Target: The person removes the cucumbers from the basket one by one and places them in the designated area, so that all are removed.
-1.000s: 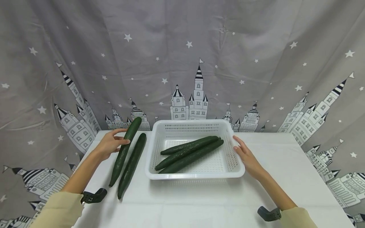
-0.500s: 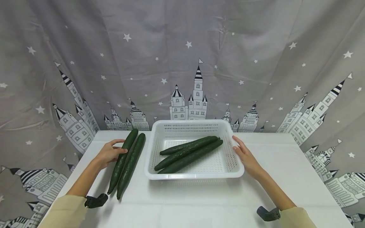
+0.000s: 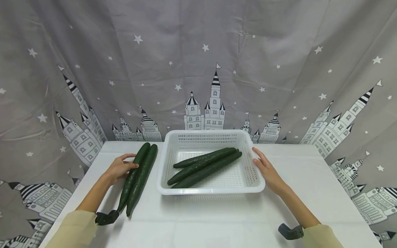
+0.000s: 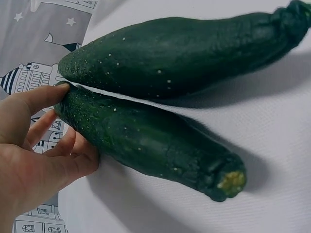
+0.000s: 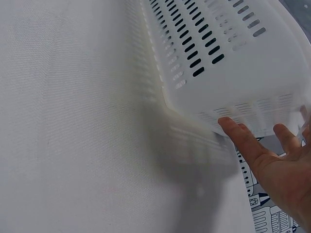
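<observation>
Two long dark-green cucumbers lie side by side at the left of the white table. My left hand (image 3: 119, 169) holds the outer cucumber (image 3: 129, 186) near its far end, with the inner cucumber (image 3: 143, 179) just right of it. In the left wrist view, the thumb is on top of the held cucumber (image 4: 146, 138) and the fingers are along its side. A white plastic basket (image 3: 214, 191) stands mid-table with three cucumbers (image 3: 204, 172) inside, lying diagonally. My right hand (image 3: 270, 174) touches the basket's right side with extended fingers; the right wrist view shows fingertips against its slotted wall (image 5: 262, 68).
The white tabletop (image 3: 204, 220) stretches in front of the basket and off to its right (image 3: 305, 172). Behind the table's far edge hangs a grey curtain (image 3: 276, 34) printed with castles and stars.
My left hand has lowered the outer cucumber toward me and down beside the inner one, narrowing the gap between them. The right hand and the basket have stayed in place.
</observation>
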A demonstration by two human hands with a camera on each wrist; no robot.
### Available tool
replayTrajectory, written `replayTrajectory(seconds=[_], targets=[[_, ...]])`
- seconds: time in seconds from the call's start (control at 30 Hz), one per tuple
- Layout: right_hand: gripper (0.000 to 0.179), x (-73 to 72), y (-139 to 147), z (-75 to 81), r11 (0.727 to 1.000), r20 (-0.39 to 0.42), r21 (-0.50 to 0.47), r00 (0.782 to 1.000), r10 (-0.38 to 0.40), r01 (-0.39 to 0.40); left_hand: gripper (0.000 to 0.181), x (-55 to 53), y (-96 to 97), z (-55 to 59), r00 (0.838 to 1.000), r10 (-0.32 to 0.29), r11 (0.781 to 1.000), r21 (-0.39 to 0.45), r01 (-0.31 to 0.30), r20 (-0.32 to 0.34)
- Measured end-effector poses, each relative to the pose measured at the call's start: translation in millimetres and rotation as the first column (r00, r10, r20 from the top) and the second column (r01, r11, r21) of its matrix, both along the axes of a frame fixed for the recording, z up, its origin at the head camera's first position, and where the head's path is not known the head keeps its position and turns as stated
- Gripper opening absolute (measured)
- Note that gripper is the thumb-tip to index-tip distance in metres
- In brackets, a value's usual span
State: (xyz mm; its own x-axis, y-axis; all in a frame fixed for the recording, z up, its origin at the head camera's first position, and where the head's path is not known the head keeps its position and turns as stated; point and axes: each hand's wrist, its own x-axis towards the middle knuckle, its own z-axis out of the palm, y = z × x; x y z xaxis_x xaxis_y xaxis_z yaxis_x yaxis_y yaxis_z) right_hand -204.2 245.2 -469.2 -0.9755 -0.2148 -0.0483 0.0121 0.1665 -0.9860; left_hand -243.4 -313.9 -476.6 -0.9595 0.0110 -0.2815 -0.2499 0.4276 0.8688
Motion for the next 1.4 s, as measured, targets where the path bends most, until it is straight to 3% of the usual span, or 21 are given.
replayTrajectory(seconds=[0.17,0.5,0.67,0.83,0.97,1.1,1.27,1.4], targets=[[0.062,0.6,0.7,-0.3,1.000,-0.002,0.001,1.000,-0.004,0.004,0.066,0.2,0.3,-4.3,1.000,-0.004,1.000,0.010,0.004,0.001],[0.061,-0.3,-0.3,-1.5,1.000,0.004,0.005,1.000,-0.013,0.013,0.069,-2.7,-3.7,-7.1,0.999,-0.050,0.996,-0.077,0.049,-0.020],[0.061,-0.4,-1.3,-1.9,1.000,0.010,0.004,1.000,-0.012,0.012,0.063,0.3,-1.0,0.1,0.992,-0.032,0.989,-0.150,0.014,-0.121],[0.061,0.6,-1.6,-0.7,1.000,0.007,0.006,1.000,-0.012,0.012,0.053,2.9,16.4,18.9,0.957,-0.059,0.987,-0.160,0.014,-0.284],[0.061,1.0,-1.2,0.6,1.000,0.008,0.007,1.000,-0.018,0.018,0.046,5.9,47.1,37.0,0.911,-0.114,0.988,-0.140,0.063,-0.395],[0.061,0.9,-0.5,0.7,1.000,0.006,-0.010,1.000,-0.008,0.009,0.040,11.0,86.5,50.4,0.867,-0.127,0.990,-0.117,0.080,-0.481],[0.062,0.3,-0.1,-1.1,1.000,0.008,-0.020,1.000,-0.004,0.005,0.039,15.6,136.1,59.0,0.831,-0.185,0.981,-0.051,0.186,-0.524],[0.062,0.0,-0.3,-1.0,1.000,0.002,-0.018,1.000,-0.002,0.002,0.039,19.3,166.1,55.6,0.824,-0.248,0.965,-0.052,0.257,-0.509]])
